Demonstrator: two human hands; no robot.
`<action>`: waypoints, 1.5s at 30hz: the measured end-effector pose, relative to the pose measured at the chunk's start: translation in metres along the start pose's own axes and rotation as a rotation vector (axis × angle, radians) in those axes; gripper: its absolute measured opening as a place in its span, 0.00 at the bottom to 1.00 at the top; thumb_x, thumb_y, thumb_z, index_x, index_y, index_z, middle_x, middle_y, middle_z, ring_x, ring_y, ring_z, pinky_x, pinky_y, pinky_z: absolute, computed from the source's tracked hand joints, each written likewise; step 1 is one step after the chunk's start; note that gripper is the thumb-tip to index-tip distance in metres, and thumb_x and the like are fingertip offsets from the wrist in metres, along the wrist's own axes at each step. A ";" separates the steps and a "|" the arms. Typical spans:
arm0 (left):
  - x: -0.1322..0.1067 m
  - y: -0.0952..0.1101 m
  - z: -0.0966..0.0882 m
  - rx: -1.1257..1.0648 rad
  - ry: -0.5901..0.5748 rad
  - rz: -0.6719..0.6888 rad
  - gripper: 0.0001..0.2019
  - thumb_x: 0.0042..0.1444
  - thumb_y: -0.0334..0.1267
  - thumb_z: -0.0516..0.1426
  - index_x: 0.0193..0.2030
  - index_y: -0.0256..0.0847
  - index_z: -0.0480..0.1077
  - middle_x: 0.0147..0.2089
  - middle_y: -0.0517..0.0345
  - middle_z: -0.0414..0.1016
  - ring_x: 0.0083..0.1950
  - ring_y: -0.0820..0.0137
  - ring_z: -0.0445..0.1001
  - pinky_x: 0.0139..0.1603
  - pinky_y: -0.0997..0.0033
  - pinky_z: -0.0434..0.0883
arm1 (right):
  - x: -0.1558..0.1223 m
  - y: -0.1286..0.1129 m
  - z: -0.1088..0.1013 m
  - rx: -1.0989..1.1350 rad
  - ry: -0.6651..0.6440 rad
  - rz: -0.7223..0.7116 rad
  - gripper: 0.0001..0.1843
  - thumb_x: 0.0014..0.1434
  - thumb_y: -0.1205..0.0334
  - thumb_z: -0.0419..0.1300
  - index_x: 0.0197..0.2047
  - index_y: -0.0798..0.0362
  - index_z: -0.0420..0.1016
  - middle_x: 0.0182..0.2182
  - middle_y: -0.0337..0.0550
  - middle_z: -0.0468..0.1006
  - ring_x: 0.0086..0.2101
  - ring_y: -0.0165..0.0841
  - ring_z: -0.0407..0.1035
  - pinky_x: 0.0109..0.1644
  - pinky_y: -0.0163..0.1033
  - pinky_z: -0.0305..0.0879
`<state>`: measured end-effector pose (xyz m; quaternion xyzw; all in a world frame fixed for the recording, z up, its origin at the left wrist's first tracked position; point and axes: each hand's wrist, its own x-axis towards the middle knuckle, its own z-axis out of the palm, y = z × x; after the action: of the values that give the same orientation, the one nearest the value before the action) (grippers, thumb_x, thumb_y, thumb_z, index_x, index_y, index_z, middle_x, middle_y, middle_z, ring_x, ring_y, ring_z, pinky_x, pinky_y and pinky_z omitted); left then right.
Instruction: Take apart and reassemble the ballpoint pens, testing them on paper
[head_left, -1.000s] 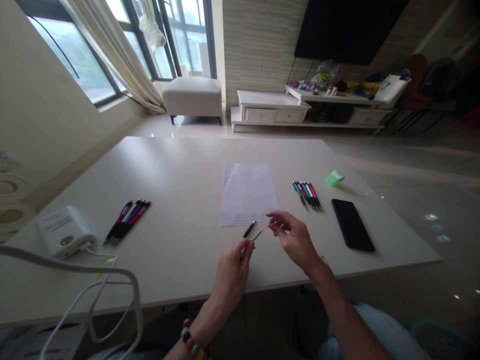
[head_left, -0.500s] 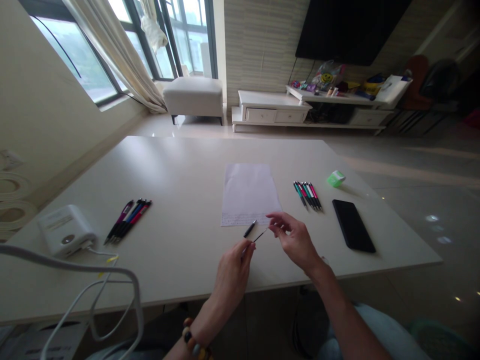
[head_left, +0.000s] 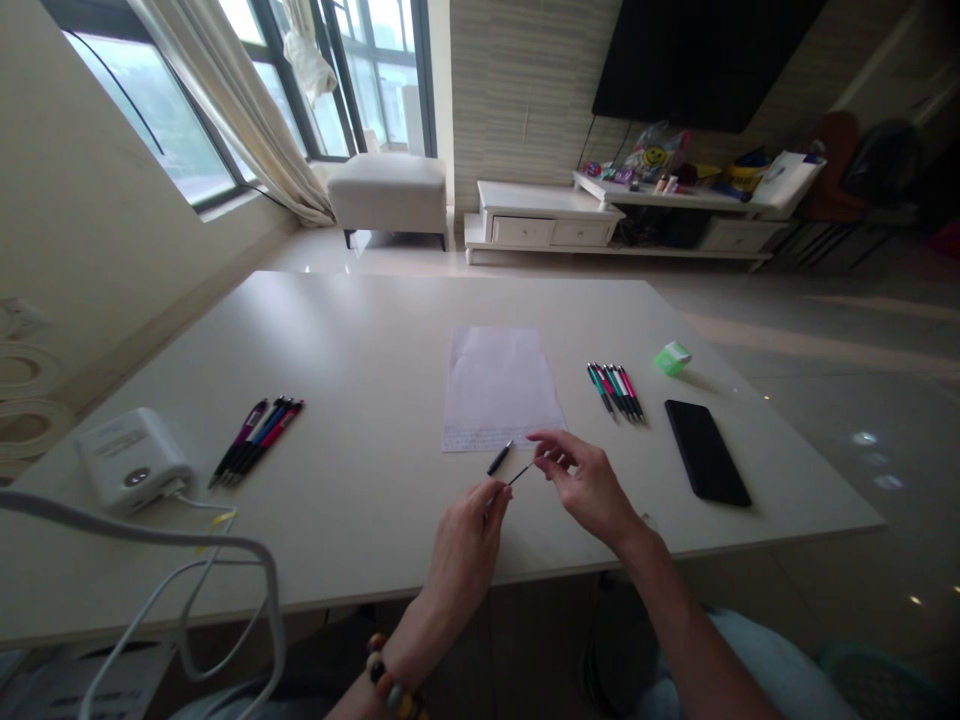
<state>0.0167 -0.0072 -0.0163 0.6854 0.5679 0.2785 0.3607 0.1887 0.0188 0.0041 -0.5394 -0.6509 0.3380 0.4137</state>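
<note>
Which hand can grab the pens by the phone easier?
Probably the right hand: the pens lie on its side by the phone; the left hand would cross over. Both pinch a thin rod.

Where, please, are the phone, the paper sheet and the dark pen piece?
phone (head_left: 706,450), head view, screen middle
paper sheet (head_left: 499,385), head view, blank centre
dark pen piece (head_left: 499,457), head view, mid-barrel

Thin dark pen refill (head_left: 519,474), slanted, ends pinched between left hand (head_left: 465,545) and right hand (head_left: 592,490), short black pen barrel (head_left: 499,458) lying just beyond, at the paper's (head_left: 499,385) near edge
</note>
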 end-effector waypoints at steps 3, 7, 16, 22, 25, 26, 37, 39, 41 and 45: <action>0.000 -0.001 0.001 -0.004 0.003 0.002 0.16 0.62 0.46 0.45 0.34 0.42 0.69 0.31 0.58 0.74 0.30 0.71 0.68 0.32 0.75 0.59 | -0.001 -0.002 0.002 0.009 -0.057 0.016 0.16 0.56 0.65 0.56 0.48 0.49 0.73 0.31 0.41 0.76 0.30 0.31 0.70 0.33 0.36 0.68; 0.000 0.000 0.001 -0.082 -0.002 -0.021 0.16 0.61 0.47 0.47 0.34 0.41 0.70 0.29 0.59 0.73 0.29 0.71 0.67 0.30 0.75 0.59 | 0.000 -0.001 0.004 0.060 -0.123 0.053 0.19 0.54 0.65 0.60 0.51 0.48 0.71 0.32 0.40 0.76 0.31 0.31 0.71 0.35 0.36 0.68; 0.003 0.004 -0.008 -0.299 0.127 -0.138 0.19 0.58 0.53 0.48 0.33 0.40 0.69 0.22 0.65 0.60 0.25 0.74 0.60 0.27 0.76 0.57 | 0.000 0.019 0.023 -0.428 -0.039 -0.096 0.17 0.56 0.66 0.58 0.49 0.46 0.74 0.45 0.49 0.71 0.46 0.40 0.65 0.51 0.49 0.64; 0.003 0.008 -0.009 -0.327 0.122 -0.138 0.20 0.58 0.54 0.47 0.32 0.40 0.68 0.22 0.64 0.61 0.25 0.74 0.60 0.27 0.76 0.58 | -0.001 0.019 0.035 -0.594 -0.015 -0.161 0.15 0.55 0.65 0.60 0.47 0.48 0.73 0.52 0.51 0.67 0.53 0.45 0.58 0.54 0.53 0.59; 0.003 0.008 -0.009 -0.329 0.121 -0.137 0.20 0.58 0.54 0.47 0.33 0.40 0.68 0.22 0.64 0.61 0.25 0.74 0.60 0.27 0.76 0.58 | 0.001 0.021 0.036 -0.575 -0.007 -0.159 0.14 0.55 0.66 0.61 0.45 0.48 0.74 0.50 0.50 0.68 0.52 0.45 0.59 0.53 0.53 0.60; 0.003 0.008 -0.009 -0.330 0.121 -0.137 0.20 0.58 0.54 0.47 0.33 0.40 0.69 0.22 0.64 0.61 0.25 0.74 0.60 0.27 0.76 0.58 | 0.001 0.022 0.036 -0.567 -0.005 -0.161 0.11 0.55 0.66 0.61 0.43 0.48 0.75 0.49 0.50 0.68 0.52 0.45 0.59 0.53 0.53 0.60; 0.004 0.005 -0.010 -0.349 0.117 -0.156 0.19 0.58 0.53 0.48 0.33 0.39 0.69 0.22 0.64 0.61 0.25 0.73 0.61 0.27 0.76 0.58 | 0.011 0.005 0.013 0.327 0.214 0.187 0.15 0.52 0.52 0.64 0.36 0.55 0.73 0.25 0.41 0.73 0.25 0.30 0.65 0.30 0.37 0.64; 0.004 0.005 -0.010 -0.343 0.110 -0.160 0.19 0.58 0.53 0.49 0.33 0.40 0.69 0.23 0.64 0.61 0.25 0.73 0.61 0.27 0.76 0.58 | 0.012 0.003 0.006 0.493 0.238 0.194 0.16 0.52 0.51 0.63 0.38 0.55 0.73 0.23 0.38 0.70 0.24 0.28 0.62 0.29 0.35 0.61; 0.003 0.005 -0.008 -0.331 0.102 -0.158 0.19 0.58 0.53 0.48 0.33 0.40 0.69 0.23 0.64 0.61 0.25 0.73 0.61 0.27 0.76 0.58 | 0.013 0.003 0.002 0.594 0.249 0.185 0.15 0.54 0.52 0.62 0.39 0.55 0.73 0.22 0.36 0.67 0.23 0.26 0.59 0.28 0.35 0.59; 0.003 0.004 -0.005 -0.283 0.075 -0.140 0.19 0.59 0.52 0.48 0.33 0.39 0.70 0.23 0.64 0.61 0.26 0.73 0.61 0.27 0.76 0.57 | 0.011 0.004 0.005 0.568 0.224 0.156 0.14 0.56 0.53 0.61 0.38 0.55 0.74 0.21 0.35 0.64 0.23 0.26 0.56 0.26 0.34 0.54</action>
<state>0.0157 -0.0041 -0.0103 0.5755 0.5824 0.3555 0.4508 0.1850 0.0302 0.0001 -0.4846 -0.4376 0.4753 0.5897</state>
